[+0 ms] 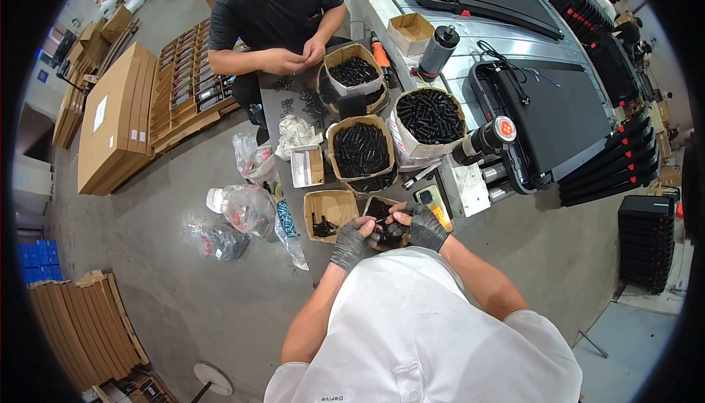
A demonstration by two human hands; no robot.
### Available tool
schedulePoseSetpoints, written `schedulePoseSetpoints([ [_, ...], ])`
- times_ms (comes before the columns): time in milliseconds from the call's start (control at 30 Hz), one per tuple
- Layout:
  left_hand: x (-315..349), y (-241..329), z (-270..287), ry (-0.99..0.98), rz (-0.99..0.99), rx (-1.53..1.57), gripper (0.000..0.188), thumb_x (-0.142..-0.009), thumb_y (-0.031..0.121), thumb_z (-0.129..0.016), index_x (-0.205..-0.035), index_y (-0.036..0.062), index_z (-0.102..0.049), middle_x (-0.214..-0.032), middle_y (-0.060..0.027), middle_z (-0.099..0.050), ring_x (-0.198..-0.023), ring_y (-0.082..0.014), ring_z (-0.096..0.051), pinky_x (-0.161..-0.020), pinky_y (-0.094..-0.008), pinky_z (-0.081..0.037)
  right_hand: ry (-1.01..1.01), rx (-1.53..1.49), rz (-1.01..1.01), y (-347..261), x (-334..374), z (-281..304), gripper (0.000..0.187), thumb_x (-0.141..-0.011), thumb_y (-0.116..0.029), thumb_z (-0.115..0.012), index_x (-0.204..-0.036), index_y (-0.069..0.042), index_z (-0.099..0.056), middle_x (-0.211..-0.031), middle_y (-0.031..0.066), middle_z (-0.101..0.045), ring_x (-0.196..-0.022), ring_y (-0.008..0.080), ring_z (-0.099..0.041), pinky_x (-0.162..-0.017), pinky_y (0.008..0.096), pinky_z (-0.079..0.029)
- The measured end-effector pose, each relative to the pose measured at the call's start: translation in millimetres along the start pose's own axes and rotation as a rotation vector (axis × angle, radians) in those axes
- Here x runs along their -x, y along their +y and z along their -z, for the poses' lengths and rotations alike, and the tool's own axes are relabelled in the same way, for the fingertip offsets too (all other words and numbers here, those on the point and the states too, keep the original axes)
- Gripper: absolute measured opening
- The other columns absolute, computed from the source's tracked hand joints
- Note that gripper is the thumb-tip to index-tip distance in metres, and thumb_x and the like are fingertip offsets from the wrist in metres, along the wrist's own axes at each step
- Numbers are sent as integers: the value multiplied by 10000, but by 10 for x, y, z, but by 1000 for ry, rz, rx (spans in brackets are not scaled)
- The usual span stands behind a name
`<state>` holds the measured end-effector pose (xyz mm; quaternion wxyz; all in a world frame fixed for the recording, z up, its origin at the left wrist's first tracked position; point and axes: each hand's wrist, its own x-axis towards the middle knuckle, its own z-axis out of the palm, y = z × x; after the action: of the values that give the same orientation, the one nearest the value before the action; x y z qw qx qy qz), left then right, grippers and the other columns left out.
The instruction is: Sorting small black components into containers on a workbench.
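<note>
Close to my body, both hands in worn dark grey fingerless gloves meet over a small box of dark small parts (379, 207). My left hand (351, 243) is closed in a pinch, facing my right hand (424, 227), which is pinched too. Between their fingertips is a small thin part (382, 220), too small to name. Left of the box, an open cardboard box (330, 203) holds a few black bolt-like pieces (323, 225). Just beyond stands a box full of black cylindrical pieces (360, 147).
Further boxes of black parts (430, 115) stand on the table. A phone (432, 203) lies right of my right hand, near a black cylindrical tool (485, 141). Across the table a co-worker (275, 21) handles small parts. Plastic bags (250, 208) lie left of the table.
</note>
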<state>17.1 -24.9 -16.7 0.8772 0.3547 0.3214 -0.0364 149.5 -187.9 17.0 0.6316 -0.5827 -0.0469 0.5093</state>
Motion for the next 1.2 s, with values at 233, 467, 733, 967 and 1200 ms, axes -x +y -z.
schedulePoseSetpoints([
  [233,-57,-79,76,-27,-23,-92,313,-898,226,-654,-1114,4,-610,-922,-78,-675,-825,-161,-623,-753,-294,-514,31,30,23,68,-49,-34,237,-923,-227,-615,-1021,-12,-595,-861,36,-656,-782,107,-595,-720,243,-488],
  [467,-71,-62,47,-59,43,-46,317,-897,230,-658,-1107,-3,-609,-922,-69,-673,-839,-161,-631,-753,-278,-521,27,139,79,96,-68,-112,238,-933,-269,-603,-997,-40,-585,-818,-6,-615,-776,84,-566,-712,231,-476],
  [733,-54,-6,5,-90,103,82,268,-895,219,-662,-1083,32,-623,-881,-43,-665,-741,-123,-606,-668,-239,-513,98,201,78,82,-57,-159,236,-958,-280,-556,-998,-48,-581,-828,-3,-592,-793,83,-553,-724,231,-466],
  [967,-110,-68,129,-123,169,254,213,-890,193,-663,-1038,44,-627,-878,-49,-657,-731,-136,-607,-684,-238,-529,-100,-440,-150,52,-20,-17,377,-974,-259,-491,-1212,32,-519,-1150,128,-572,-1082,211,-570,-971,324,-467],
  [1200,-71,-84,152,-40,115,261,205,-886,201,-669,-1027,57,-630,-871,-61,-662,-717,-146,-604,-640,-238,-510,-240,-528,-130,158,-70,186,410,-882,-68,-533,-1272,53,-488,-1238,185,-557,-1109,269,-575,-982,348,-469],
])
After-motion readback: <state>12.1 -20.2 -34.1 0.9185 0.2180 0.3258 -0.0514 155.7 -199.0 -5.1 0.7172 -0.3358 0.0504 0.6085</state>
